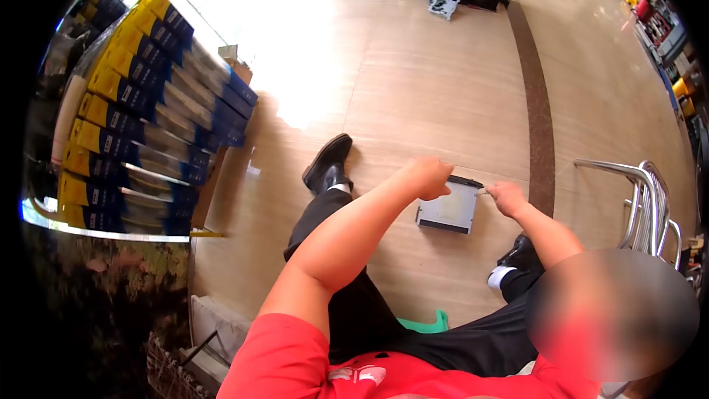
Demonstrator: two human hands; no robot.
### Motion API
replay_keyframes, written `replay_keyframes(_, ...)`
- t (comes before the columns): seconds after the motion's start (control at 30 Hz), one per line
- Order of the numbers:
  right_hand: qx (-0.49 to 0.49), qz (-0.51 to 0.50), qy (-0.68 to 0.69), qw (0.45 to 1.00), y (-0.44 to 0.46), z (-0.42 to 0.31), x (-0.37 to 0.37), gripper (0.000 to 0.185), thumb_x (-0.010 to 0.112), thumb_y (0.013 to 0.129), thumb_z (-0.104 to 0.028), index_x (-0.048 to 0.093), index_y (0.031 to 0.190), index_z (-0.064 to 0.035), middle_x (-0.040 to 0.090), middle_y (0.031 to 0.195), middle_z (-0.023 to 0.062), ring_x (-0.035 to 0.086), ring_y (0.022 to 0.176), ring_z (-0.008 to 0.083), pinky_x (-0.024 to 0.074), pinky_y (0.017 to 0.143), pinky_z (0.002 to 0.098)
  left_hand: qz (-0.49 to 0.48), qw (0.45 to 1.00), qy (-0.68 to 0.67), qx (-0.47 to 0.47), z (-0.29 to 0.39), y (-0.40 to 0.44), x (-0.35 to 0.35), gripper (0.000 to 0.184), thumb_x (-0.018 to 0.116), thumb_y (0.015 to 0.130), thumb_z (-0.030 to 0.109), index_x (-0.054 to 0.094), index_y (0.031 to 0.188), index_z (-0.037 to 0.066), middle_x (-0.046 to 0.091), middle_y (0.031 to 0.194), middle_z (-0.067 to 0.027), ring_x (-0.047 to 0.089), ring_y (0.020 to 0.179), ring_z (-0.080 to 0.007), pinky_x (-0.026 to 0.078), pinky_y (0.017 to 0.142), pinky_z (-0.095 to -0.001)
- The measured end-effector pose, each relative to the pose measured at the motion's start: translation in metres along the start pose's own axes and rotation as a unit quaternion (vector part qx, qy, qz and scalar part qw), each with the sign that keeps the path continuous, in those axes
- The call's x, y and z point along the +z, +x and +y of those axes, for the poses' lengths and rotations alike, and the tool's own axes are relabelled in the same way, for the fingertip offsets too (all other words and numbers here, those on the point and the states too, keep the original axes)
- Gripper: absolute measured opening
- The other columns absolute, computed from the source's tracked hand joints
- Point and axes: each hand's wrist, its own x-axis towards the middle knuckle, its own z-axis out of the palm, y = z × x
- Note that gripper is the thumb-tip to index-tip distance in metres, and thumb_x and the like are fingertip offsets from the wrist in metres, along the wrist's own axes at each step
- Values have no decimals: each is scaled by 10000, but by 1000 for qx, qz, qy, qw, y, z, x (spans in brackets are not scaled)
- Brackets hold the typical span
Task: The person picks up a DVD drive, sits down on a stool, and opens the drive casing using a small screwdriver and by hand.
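Fingers, head view: left hand [430, 178] curled at upper left of the flat box [450, 209], right hand [507, 199] at its upper right; clamped? Can't tell. Box right of frame centre. Probably stiff, slick, lightish; hold opposite sides.

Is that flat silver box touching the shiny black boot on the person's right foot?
Apart. The head view plainly shows bare tan floor between the flat silver box and the shiny black boot.
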Motion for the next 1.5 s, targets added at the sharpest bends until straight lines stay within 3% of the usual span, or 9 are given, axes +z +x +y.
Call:
replay_keyframes(0.23,-21,12,44,999,14,12,20,160,503,902,-167,651,931,-113,624,904,182,623,908,374,503,749,481,-17,1000,19,-7,8,5,3,562,632,903,336,476,1367,60,574,1263,-200,545,1178,-369,470,951,-451)
replay_keyframes(0.33,7,-50,57,997,23,11,23,157,520,880,-165,654,936,-105,632,931,189,619,915,386,502,765,485,-21,999,30,-10,4,9,8,573,623,909,342,463,1385,67,558,1300,-196,523,1209,-369,454,974,-446)
replay_keyframes(0.43,-44,-40,24,998,27,16,27,148,546,841,-132,655,932,-92,645,935,191,619,919,386,505,774,475,30,999,12,17,-2,11,16,508,621,904,357,510,1299,59,597,1210,-204,562,1149,-369,481,914,-470)
replay_keyframes(0.53,-103,-45,20,993,28,20,23,151,557,804,-64,663,911,-75,655,909,195,620,935,386,511,786,460,0,999,30,13,2,12,13,525,607,916,357,483,1335,66,581,1243,-193,537,1186,-364,468,942,-462)
replay_keyframes(0.77,-30,-34,46,998,17,15,12,87,614,841,-140,665,848,-69,674,937,180,629,936,387,514,775,470,2,999,31,25,5,10,14,554,597,920,372,455,1367,77,574,1265,-181,543,1181,-361,470,950,-452)
replay_keyframes(0.9,-55,-25,7,998,14,9,3,98,632,842,-166,684,888,-96,683,886,168,644,883,383,520,750,470,8,999,42,30,-2,13,20,566,592,922,381,448,1382,85,574,1269,-176,546,1180,-357,467,955,-450)
replay_keyframes(1.13,-62,-25,72,995,23,11,17,129,618,840,-163,698,912,-92,684,904,165,643,903,372,517,761,464,12,999,41,26,0,9,17,566,603,914,374,453,1376,83,570,1277,-184,545,1182,-363,468,956,-448)
replay_keyframes(1.23,-73,-71,65,993,25,7,10,145,617,860,-181,704,933,-91,684,924,167,639,913,373,512,771,459,17,999,31,27,2,8,14,561,610,908,363,458,1369,81,568,1277,-190,545,1181,-367,467,955,-448)
replay_keyframes(1.5,19,-13,155,988,29,12,20,285,677,855,-321,708,927,-48,683,934,200,637,926,392,509,796,459,23,999,18,19,3,2,11,542,616,905,355,472,1346,73,563,1277,-197,539,1187,-370,464,953,-462)
